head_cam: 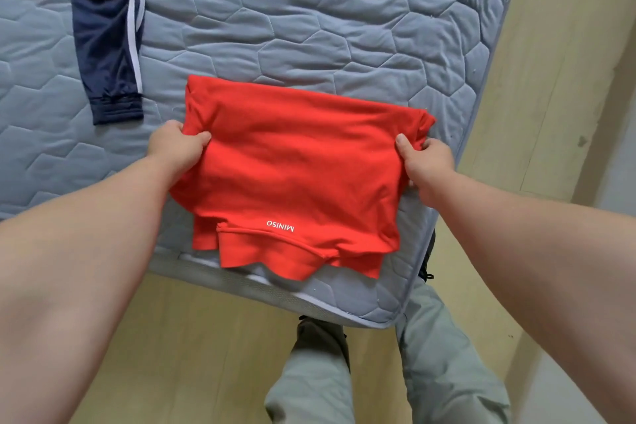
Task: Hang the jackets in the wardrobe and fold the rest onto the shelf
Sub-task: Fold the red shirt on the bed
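Left hand (pixel 175 144) and right hand (pixel 426 162) each pinch a side edge of the red shirt (pixel 292 169), thumbs on top. It lies folded between the fingers, on the mattress (pixel 309 27). Navy jacket (pixel 106 27) beyond the left fingers, unhung. Shelf and wardrobe out of view.

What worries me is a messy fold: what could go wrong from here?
1. The shirt overhangs the mattress at its near edge; released, it could slide to the floor.
2. The left hand and right hand grip only its sides, so the loose lower layers may unfold when lifted.
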